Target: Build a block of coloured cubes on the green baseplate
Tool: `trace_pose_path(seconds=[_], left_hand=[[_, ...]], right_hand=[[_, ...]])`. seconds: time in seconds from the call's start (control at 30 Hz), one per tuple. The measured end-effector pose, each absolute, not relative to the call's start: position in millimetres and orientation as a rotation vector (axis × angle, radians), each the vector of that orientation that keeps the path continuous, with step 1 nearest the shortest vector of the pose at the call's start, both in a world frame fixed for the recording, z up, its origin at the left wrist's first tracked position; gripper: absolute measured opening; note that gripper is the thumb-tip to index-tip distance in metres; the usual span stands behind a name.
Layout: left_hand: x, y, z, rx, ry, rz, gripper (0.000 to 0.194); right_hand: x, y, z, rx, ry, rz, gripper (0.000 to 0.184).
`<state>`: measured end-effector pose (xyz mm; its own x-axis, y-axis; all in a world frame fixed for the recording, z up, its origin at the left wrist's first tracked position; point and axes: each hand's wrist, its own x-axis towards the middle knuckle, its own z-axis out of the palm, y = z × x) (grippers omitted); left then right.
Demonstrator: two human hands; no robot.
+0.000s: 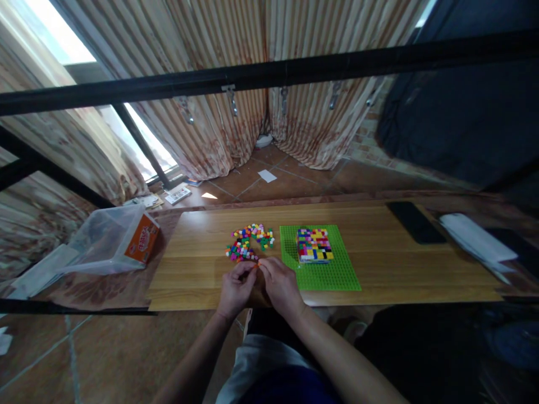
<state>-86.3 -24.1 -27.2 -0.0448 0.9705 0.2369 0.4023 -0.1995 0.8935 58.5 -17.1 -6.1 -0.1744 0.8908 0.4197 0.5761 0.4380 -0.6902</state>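
Observation:
My left hand (236,290) and my right hand (278,285) meet at the front edge of a wooden table (391,261), fingertips pinched together on a tiny orange piece (257,265). Just beyond them lies a loose pile of small coloured bricks (248,242). To the right of the pile a green baseplate (332,272) lies flat, carrying a square multicoloured block of stacked bricks (314,244) at its far middle.
A clear plastic box with an orange label (115,238) lies on its side to the left of the table. A black phone (415,222) and white papers (478,238) sit at the right. Black metal bars (269,73) cross overhead; striped curtains hang behind.

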Motion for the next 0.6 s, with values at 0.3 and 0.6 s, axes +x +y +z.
trace_pose_path(seconds=[0.3, 0.6], left_hand=[[-86.3, -21.9, -29.4, 1.643, 1.451, 1.206, 0.019], [-85.1, -22.7, -26.4, 1.647, 1.472, 1.175, 0.019]], right_hand=[[164.9, 11.6, 18.8, -1.498, -1.684, 0.198, 0.033], [189.3, 35.0, 12.1, -1.627, -1.834, 0.165, 0.027]])
